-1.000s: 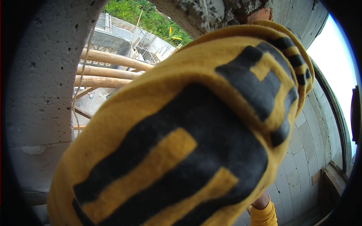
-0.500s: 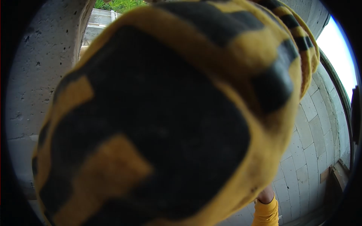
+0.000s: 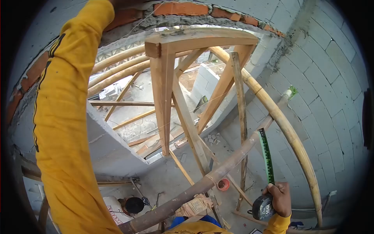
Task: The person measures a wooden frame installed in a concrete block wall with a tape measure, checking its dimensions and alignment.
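My right hand [image 3: 279,198] is closed around a black tape measure [image 3: 262,206] at the lower right. Its green blade [image 3: 267,160] sticks out upward, the tip ending by a dark pole [image 3: 206,180] that slants across the view. My left arm, in a yellow sleeve [image 3: 68,124], reaches up along the left side. Only a sliver of wrist or hand shows at the top edge, close to the orange brick course [image 3: 181,8]; its fingers are out of view. Ahead stands a wooden frame [image 3: 163,93] with a curved top piece [image 3: 206,37].
Bamboo poles [image 3: 278,117] cross the opening and curve down at right. Grey block walls [image 3: 327,97] stand around. Below lie a small red bucket [image 3: 223,184], a white sack [image 3: 113,206], a crumpled brown bag [image 3: 193,205] and timber pieces on the floor.
The yellow-and-black patterned cloth that filled most of the view is gone from in front of the camera. The wooden frame, poles and my right hand with the tape measure now show.
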Action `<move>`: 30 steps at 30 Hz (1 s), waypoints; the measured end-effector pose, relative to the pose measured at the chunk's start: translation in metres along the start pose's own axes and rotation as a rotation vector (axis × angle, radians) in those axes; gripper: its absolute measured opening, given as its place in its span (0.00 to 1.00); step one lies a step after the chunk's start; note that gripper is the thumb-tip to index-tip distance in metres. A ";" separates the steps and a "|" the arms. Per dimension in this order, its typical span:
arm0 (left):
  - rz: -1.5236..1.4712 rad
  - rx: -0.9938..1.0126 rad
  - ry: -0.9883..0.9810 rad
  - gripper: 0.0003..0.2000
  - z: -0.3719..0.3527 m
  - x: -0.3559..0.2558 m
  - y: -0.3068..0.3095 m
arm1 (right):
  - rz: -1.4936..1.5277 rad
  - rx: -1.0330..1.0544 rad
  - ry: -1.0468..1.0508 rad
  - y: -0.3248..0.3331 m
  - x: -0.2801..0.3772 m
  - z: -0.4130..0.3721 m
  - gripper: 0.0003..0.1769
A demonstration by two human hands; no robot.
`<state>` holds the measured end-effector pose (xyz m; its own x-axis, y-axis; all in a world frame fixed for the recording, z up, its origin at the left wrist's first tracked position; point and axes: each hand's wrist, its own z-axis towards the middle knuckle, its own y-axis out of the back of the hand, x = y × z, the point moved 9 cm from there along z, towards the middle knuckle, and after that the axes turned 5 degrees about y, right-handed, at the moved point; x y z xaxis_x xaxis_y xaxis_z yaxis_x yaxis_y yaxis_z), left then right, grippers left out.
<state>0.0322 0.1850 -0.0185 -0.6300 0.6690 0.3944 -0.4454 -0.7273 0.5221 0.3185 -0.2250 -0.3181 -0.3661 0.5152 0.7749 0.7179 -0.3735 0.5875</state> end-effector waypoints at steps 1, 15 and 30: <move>-0.077 0.021 0.036 0.08 0.002 -0.016 0.004 | 0.051 0.001 0.007 0.003 -0.017 0.000 0.18; -0.644 0.140 0.712 0.21 -0.131 -0.169 0.038 | 0.539 0.063 -0.180 0.047 -0.242 -0.055 0.18; -0.280 0.836 1.203 0.24 -0.553 -0.374 0.062 | 0.590 0.238 -0.352 -0.017 -0.383 0.002 0.19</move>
<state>-0.1117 -0.1948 -0.5519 -0.9075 -0.0582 -0.4160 -0.4152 -0.0251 0.9094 0.4480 -0.4142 -0.6258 0.3049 0.5124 0.8028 0.8613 -0.5082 -0.0028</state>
